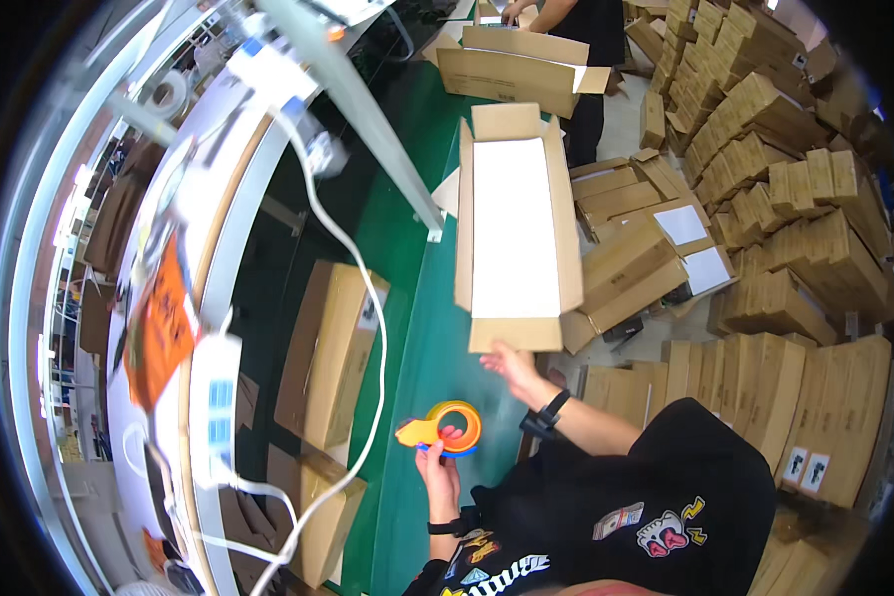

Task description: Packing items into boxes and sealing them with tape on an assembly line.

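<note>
My left hand (437, 471) is closed around an orange tape dispenser (419, 432) carrying a roll of yellow-orange tape, with a bit of blue at its lower side. Ahead of it a long cardboard box (569, 243) stands on the green work surface with its flaps up. A white sheet or panel (515, 228) fills the box's opening, hiding whatever lies beneath. My right hand (513, 368) is at the near end flap (512, 333), fingers apart and touching its lower edge.
Another open carton (507, 74) stands farther along, beside a person in dark clothes (588, 50). Stacked cartons (765, 189) line the right. A metal post (368, 114), a hanging white cable (375, 397) and a shelf edge (230, 209) are on the left. Cartons (343, 368) lie below it.
</note>
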Demonstrator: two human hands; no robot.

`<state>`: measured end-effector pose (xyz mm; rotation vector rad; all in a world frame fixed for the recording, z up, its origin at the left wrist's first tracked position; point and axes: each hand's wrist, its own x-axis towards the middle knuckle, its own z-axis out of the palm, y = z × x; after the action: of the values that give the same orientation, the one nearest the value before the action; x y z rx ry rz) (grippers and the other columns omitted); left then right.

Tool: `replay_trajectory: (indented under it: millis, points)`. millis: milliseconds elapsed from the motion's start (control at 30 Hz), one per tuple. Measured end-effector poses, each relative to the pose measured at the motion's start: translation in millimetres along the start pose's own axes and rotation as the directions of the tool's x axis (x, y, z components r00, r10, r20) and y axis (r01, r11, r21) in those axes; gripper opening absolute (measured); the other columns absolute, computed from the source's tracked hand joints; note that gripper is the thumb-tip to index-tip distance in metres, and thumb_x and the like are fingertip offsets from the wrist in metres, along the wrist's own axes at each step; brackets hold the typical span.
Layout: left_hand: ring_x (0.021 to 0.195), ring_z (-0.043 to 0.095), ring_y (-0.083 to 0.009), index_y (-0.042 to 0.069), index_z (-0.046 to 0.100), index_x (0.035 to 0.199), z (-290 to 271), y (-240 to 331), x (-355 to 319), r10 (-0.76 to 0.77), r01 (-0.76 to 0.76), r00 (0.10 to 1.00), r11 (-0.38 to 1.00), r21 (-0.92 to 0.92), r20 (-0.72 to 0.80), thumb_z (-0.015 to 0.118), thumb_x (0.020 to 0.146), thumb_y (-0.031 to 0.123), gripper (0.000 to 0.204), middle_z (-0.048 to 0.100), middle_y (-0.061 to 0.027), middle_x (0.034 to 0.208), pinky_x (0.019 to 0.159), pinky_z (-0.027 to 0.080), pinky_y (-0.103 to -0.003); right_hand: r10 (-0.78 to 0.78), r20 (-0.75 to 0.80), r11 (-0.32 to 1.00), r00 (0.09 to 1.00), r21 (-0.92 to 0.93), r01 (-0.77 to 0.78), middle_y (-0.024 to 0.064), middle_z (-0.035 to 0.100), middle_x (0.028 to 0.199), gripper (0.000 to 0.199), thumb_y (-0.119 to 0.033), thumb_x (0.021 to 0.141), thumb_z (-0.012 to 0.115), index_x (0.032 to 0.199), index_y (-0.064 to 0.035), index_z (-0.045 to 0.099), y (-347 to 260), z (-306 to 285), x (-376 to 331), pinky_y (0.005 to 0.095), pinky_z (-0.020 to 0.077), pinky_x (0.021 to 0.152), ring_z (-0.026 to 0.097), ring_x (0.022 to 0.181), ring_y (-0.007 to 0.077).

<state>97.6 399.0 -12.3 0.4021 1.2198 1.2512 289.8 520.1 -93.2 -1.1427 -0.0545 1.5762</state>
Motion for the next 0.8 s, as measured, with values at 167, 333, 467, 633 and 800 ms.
replay_trajectory:
  millis: [167, 333, 467, 633, 800]
  points:
    - [0.103, 0.061, -0.0308, 0.004, 0.045, 0.13, -88.8, 6.4, -96.8, 0.179, -0.176, 0.984, 0.959, -0.221, -0.008, 0.053, 0.079, 0.035, 0.06, 0.06, -0.0174, 0.112, 0.094, 0.047, -0.046, 0.368, 0.132, 0.929, 0.92, -0.096, -0.358, 0.0111, 0.066, 0.086, 0.044, -0.044, 0.095, 0.048, 0.09, -0.0028, 0.061, 145.6, 16.0, -134.9, 0.0325, 0.0494, 0.069, 0.062, 0.077, 0.0187]
    - [0.116, 0.054, -0.0272, 0.015, 0.04, 0.136, -154.3, 5.7, -171.6, 0.101, -0.179, 0.966, 0.925, -0.335, -0.238, 0.048, 0.081, 0.039, 0.061, 0.053, -0.0091, 0.126, 0.1, 0.042, -0.045, 0.719, 0.483, 0.534, 0.5, -0.844, 0.046, 0.0099, 0.064, 0.101, 0.047, -0.042, 0.092, 0.056, 0.117, -0.0018, 0.056, 107.5, 35.0, -247.5, 0.0312, 0.0515, 0.074, 0.062, 0.089, 0.0174]
    - [0.117, 0.052, -0.0233, 0.014, 0.045, 0.132, -175.3, -20.9, -189.7, 0.09, -0.208, 0.956, 0.878, -0.431, -0.278, 0.048, 0.082, 0.039, 0.056, 0.054, -0.0047, 0.125, 0.102, 0.04, -0.043, 0.515, 0.758, 0.464, 0.401, -0.639, 0.613, 0.0048, 0.067, 0.095, 0.024, -0.02, 0.09, 0.064, 0.107, -0.0021, 0.063, -9.7, 26.9, -222.2, 0.0313, 0.0509, 0.081, 0.062, 0.09, 0.0131]
    - [0.123, 0.048, -0.0238, 0.012, 0.042, 0.135, -152.7, -26.2, -170.4, 0.128, -0.205, 0.966, 0.907, -0.368, -0.224, 0.051, 0.083, 0.029, 0.055, 0.049, -0.0054, 0.134, 0.106, 0.037, -0.043, -0.396, 0.65, -0.294, 0.649, -0.759, 0.581, 0.0143, 0.061, 0.119, 0.05, -0.032, 0.086, 0.066, 0.124, -0.0025, 0.054, -134.8, 0.8, -61.5, 0.0365, 0.0463, 0.092, 0.058, 0.109, 0.0264]
    - [0.118, 0.053, -0.024, -0.005, 0.043, 0.132, -187.7, -62.7, -128.5, 0.039, -0.049, 0.984, 0.997, -0.057, -0.172, 0.052, 0.085, 0.023, 0.055, 0.055, -0.0126, 0.126, 0.102, 0.041, -0.037, 0.191, 0.538, 0.12, 0.821, -0.843, 0.525, 0.0119, 0.063, 0.112, 0.038, -0.035, 0.094, 0.058, 0.114, -0.0025, 0.061, -110.9, -4.8, -24.4, 0.0337, 0.0457, 0.091, 0.058, 0.105, 0.0209]
